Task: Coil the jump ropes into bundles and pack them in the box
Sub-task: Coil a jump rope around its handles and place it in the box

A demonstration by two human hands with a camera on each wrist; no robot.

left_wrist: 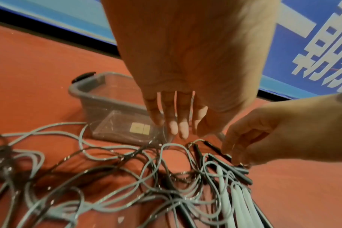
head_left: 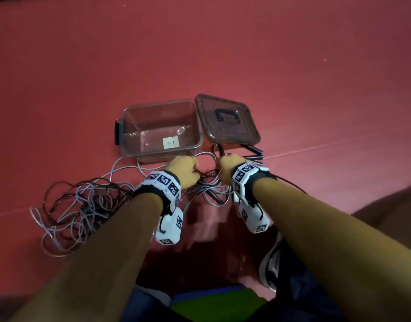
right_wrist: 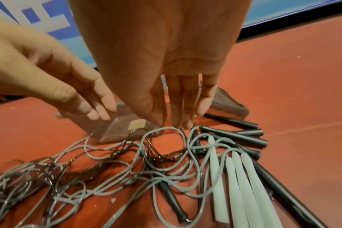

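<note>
A tangle of grey and dark jump ropes [head_left: 83, 205] lies on the red floor, left of and beneath my hands. Their black handles [head_left: 253, 152] and white handles [right_wrist: 240, 177] lie bunched on the right. The clear box [head_left: 158, 104] stands open just beyond, holding only a small label. My left hand [head_left: 183, 170] hovers over the ropes with straight fingers [left_wrist: 182, 131], holding nothing. My right hand [head_left: 227, 168] reaches down beside it, its fingertips [right_wrist: 182, 123] at a grey rope loop [right_wrist: 166, 131] near the black handles, with nothing gripped.
The box's lid [head_left: 227, 122], with a black handle, lies flat to the right of the box. My shoe [head_left: 272, 261] and legs are close below the hands. A blue banner wall [left_wrist: 312, 38] borders the floor beyond.
</note>
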